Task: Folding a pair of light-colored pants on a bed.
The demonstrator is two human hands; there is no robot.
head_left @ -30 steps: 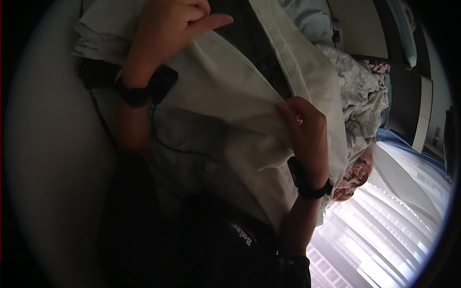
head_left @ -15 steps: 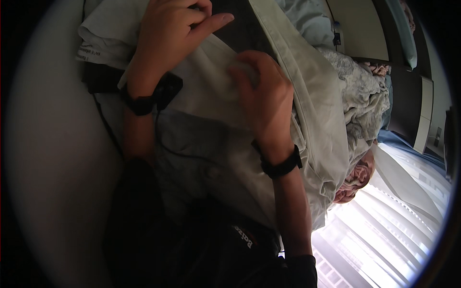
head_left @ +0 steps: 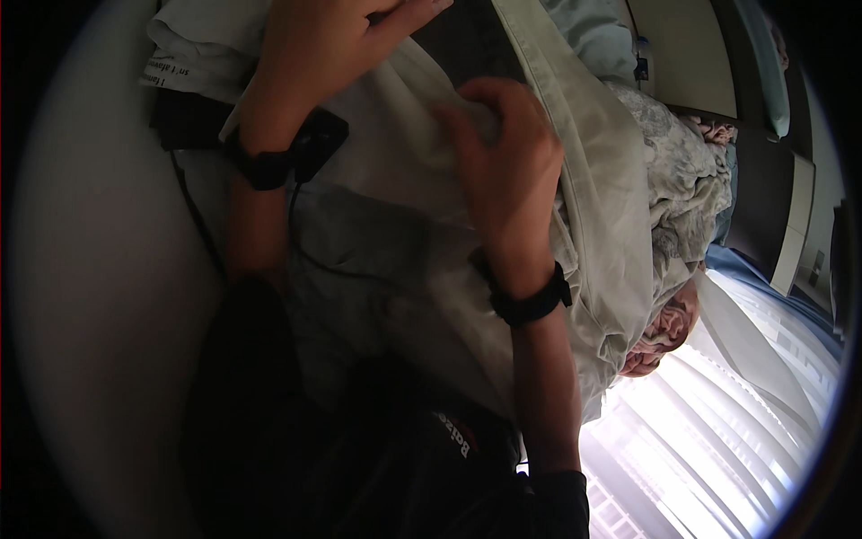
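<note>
My left hand is over the pale cloth at the top, with its thumb stretched out to the right. Its other fingers are mostly cut off by the upper edge, so their hold is hidden. My right hand curves its thumb and index finger around a fold of a pale garment, closed on the fabric. Beyond the right hand runs a long, light greenish-grey stretch of cloth with a stitched edge. Between the hands and this edge shows a dark flat patch. Both wrists wear black bands.
A black box-shaped device with a cable lies by my left wrist. A white printed cloth is at upper left. Crumpled patterned bedding and a pinkish bundle lie to the right, near bright sheer curtains.
My left hand has moved slightly up, taking more of its fingers out of view. My right hand has shifted a little to the right and up, its fingers still curved.
</note>
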